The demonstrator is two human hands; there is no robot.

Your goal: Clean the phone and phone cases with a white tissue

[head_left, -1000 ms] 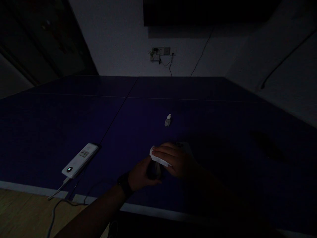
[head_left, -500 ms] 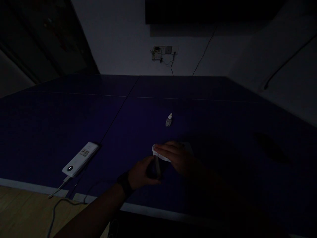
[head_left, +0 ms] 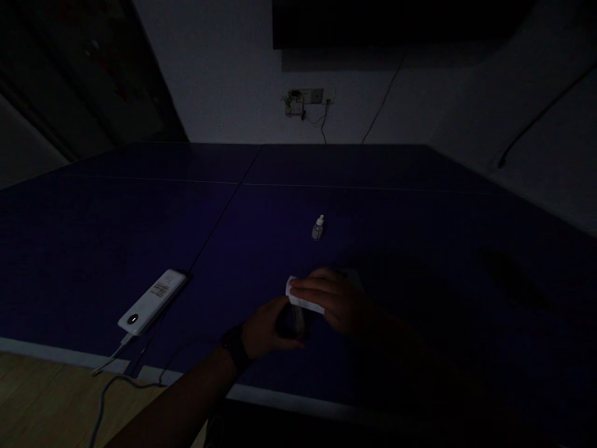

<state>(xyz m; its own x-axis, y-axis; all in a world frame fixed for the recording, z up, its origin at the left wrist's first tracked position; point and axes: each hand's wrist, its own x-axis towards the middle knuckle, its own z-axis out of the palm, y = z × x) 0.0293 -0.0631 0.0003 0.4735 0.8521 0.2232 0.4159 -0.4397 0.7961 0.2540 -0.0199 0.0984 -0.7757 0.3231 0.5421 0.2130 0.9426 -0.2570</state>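
The room is very dark. My left hand (head_left: 265,326), with a dark band on the wrist, grips a small dark object (head_left: 293,320) just above the blue table (head_left: 93,236); what the object is I cannot make out. My right hand (head_left: 333,300) presses a folded white cloth or tissue (head_left: 303,300) onto the top of that object. A small clear dropper bottle (head_left: 318,228) with a white cap stands upright on the table beyond both hands, apart from them.
A white power bank (head_left: 152,301) with a lit indicator lies at the near left, its cable (head_left: 109,364) trailing over the table's white front edge toward the wooden floor. A wall socket (head_left: 305,99) with hanging wires is on the far wall.
My right hand with the white cloth has shifted a little over the dark object, back and forth. My left hand and the bottle have stayed in place.
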